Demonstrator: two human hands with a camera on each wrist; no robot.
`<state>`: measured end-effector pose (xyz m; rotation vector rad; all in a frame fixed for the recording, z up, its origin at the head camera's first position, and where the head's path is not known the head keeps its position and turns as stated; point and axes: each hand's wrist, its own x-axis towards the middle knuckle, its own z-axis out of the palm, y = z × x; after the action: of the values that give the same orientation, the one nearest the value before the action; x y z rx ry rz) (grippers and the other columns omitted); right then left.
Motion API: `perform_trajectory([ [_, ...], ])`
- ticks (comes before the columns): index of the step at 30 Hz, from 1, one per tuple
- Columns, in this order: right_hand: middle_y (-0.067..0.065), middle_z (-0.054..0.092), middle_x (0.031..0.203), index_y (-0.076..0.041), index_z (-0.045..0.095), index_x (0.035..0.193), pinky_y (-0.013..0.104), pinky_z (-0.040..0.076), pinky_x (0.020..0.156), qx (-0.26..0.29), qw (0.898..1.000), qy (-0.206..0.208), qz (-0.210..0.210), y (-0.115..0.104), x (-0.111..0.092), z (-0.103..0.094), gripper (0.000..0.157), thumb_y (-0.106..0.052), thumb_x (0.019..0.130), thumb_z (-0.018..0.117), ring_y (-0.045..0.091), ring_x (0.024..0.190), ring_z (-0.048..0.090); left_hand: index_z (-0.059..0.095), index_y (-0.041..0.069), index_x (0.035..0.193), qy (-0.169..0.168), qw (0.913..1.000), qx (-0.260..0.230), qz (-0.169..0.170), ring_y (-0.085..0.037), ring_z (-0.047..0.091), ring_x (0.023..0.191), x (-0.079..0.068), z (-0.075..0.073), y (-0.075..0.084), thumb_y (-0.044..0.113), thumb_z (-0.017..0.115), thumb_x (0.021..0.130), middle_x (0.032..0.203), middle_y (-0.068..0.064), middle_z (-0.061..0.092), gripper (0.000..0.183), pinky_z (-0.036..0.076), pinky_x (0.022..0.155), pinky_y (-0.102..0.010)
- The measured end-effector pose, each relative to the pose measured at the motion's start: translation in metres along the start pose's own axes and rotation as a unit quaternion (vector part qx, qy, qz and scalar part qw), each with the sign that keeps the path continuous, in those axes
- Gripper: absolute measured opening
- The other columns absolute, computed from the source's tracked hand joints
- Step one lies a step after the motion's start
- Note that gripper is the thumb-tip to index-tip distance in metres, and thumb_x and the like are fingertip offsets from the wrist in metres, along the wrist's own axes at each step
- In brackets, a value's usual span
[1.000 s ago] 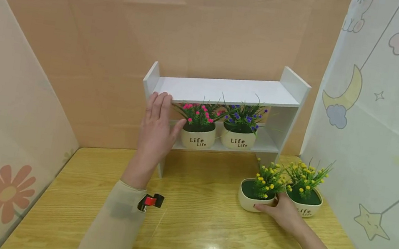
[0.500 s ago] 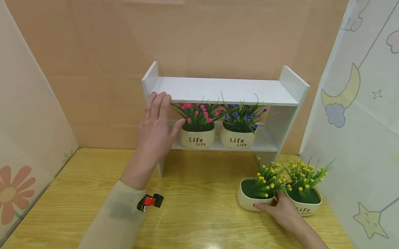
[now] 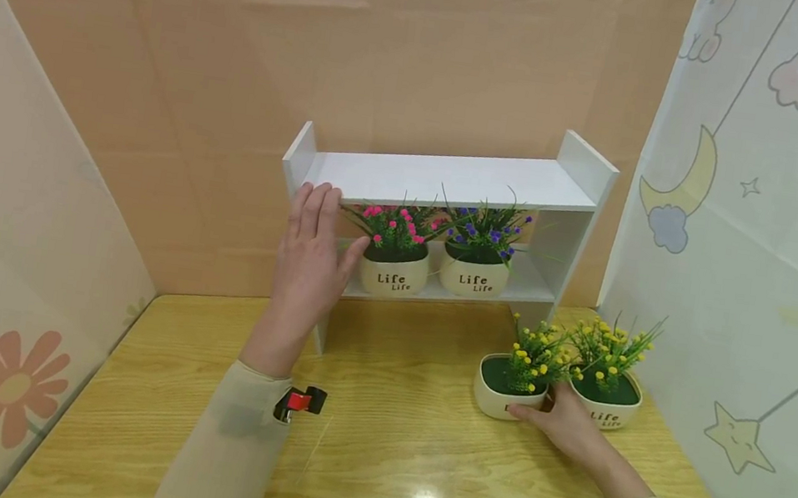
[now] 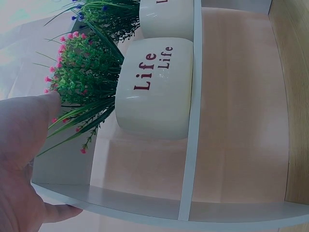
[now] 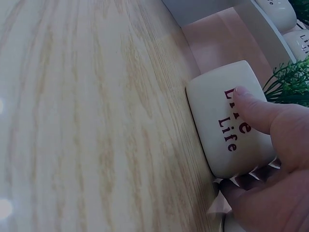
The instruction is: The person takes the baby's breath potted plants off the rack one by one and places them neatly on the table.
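A white two-tier shelf (image 3: 446,178) stands at the back of the table. My left hand (image 3: 309,267) rests on its upper left front corner, fingers straight and thumb spread. Beside that thumb, on the lower board, sits a potted plant with pink flowers (image 3: 393,273); a potted plant with blue-purple flowers (image 3: 474,277) is to its right. My right hand (image 3: 572,427) grips a cream pot with yellow flowers (image 3: 489,397) by its right end, thumb on the "Life" lettering in the right wrist view. The fingers behind the pot are partly hidden. A second yellow-flowered pot (image 3: 615,414) stands just right of it.
The wooden table (image 3: 373,447) runs between a left wall panel (image 3: 15,232) with a flower print and a right panel (image 3: 740,302) with moon and star prints. A tan backdrop (image 3: 238,93) hangs behind the shelf. Both sleeves carry dark wrist straps.
The whole scene shifts very slightly in the head view. Both hands keep their places, one at the shelf and one on the yellow-flowered pot.
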<state>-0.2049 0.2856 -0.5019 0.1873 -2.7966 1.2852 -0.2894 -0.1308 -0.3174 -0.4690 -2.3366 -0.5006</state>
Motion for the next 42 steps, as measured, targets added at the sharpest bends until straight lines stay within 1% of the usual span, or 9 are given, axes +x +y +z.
perform_trajectory([
  [5,0.041,0.04,0.163,0.007,0.028,0.167,0.068,0.035,0.123,0.015,1.0,0.0,0.004,-0.002,-0.002,0.0,0.102,-0.037,0.097,0.088,0.058,0.152,0.039,0.029,0.0,0.166,0.0,1.0,0.001,0.001,-0.036,0.012,0.167,0.001,0.001,-0.001,0.038,0.066,0.113,0.171,-0.017,0.029,0.075,0.021,0.135,-0.048],
  [10,0.042,0.039,0.163,0.009,0.027,0.166,0.063,0.041,0.12,0.035,0.999,-0.006,0.007,-0.004,-0.007,0.0,0.097,-0.033,0.101,0.085,0.058,0.15,0.043,0.028,0.001,0.166,-0.008,1.0,0.003,-0.003,-0.035,0.011,0.167,0.002,0.001,-0.001,0.039,0.065,0.113,0.172,-0.016,0.028,0.075,0.018,0.135,-0.045],
  [18,0.042,0.039,0.16,0.014,0.023,0.167,0.061,0.046,0.115,0.054,0.998,-0.015,-0.019,-0.006,-0.019,0.0,0.091,-0.022,0.105,0.08,0.06,0.144,0.049,0.027,0.001,0.167,-0.019,0.9997,0.002,-0.016,-0.034,0.009,0.168,0.002,0.0,-0.001,0.039,0.065,0.113,0.173,-0.015,0.027,0.076,0.018,0.135,-0.047],
  [22,0.044,0.039,0.16,0.017,0.017,0.167,0.061,0.046,0.114,0.062,0.997,-0.021,-0.029,-0.006,-0.027,-0.002,0.092,-0.017,0.107,0.077,0.06,0.142,0.051,0.026,0.001,0.167,-0.018,0.9997,0.003,-0.013,-0.035,0.01,0.168,0.002,0.001,-0.002,0.039,0.065,0.113,0.173,-0.016,0.027,0.077,0.015,0.136,-0.045],
  [25,0.045,0.033,0.164,0.017,0.014,0.168,0.062,0.043,0.116,0.06,0.998,-0.023,-0.029,-0.006,-0.033,-0.003,0.092,-0.015,0.107,0.075,0.061,0.146,0.047,0.025,0.001,0.168,-0.022,0.9997,0.003,-0.013,-0.035,0.009,0.168,0.002,0.0,-0.002,0.039,0.064,0.114,0.173,-0.016,0.026,0.077,0.011,0.136,-0.042],
  [29,0.045,0.022,0.169,0.016,0.014,0.168,0.062,0.038,0.118,0.057,0.998,-0.025,-0.016,-0.01,-0.041,-0.005,0.093,-0.02,0.108,0.074,0.061,0.15,0.039,0.025,0.001,0.168,-0.03,0.9994,0.004,-0.018,-0.034,0.008,0.168,0.002,-0.001,-0.001,0.039,0.063,0.114,0.173,-0.016,0.025,0.077,0.01,0.136,-0.04],
  [32,0.043,0.018,0.171,0.014,0.013,0.169,0.061,0.037,0.118,0.057,0.998,-0.03,-0.004,-0.013,-0.047,-0.007,0.093,-0.024,0.109,0.073,0.06,0.153,0.036,0.025,0.001,0.168,-0.03,0.9994,0.004,-0.019,-0.034,0.008,0.168,0.002,-0.001,-0.001,0.039,0.064,0.114,0.173,-0.016,0.025,0.077,0.011,0.136,-0.041],
  [38,0.041,0.018,0.173,0.012,0.012,0.17,0.059,0.036,0.118,0.064,0.997,-0.031,0.004,-0.022,-0.059,-0.007,0.093,-0.023,0.109,0.073,0.06,0.154,0.034,0.026,0.002,0.168,-0.028,0.9994,0.005,-0.019,-0.033,0.008,0.168,0.003,0.0,0.0,0.04,0.064,0.113,0.174,-0.015,0.025,0.077,0.014,0.136,-0.043],
  [42,0.04,0.023,0.172,0.012,0.015,0.17,0.059,0.039,0.117,0.065,0.997,-0.029,0.005,-0.028,-0.066,-0.008,0.091,-0.022,0.109,0.073,0.06,0.152,0.038,0.025,0.001,0.168,-0.026,0.9995,0.001,-0.018,-0.033,0.008,0.168,0.002,0.001,0.0,0.04,0.065,0.113,0.174,-0.015,0.026,0.078,0.014,0.136,-0.044],
])
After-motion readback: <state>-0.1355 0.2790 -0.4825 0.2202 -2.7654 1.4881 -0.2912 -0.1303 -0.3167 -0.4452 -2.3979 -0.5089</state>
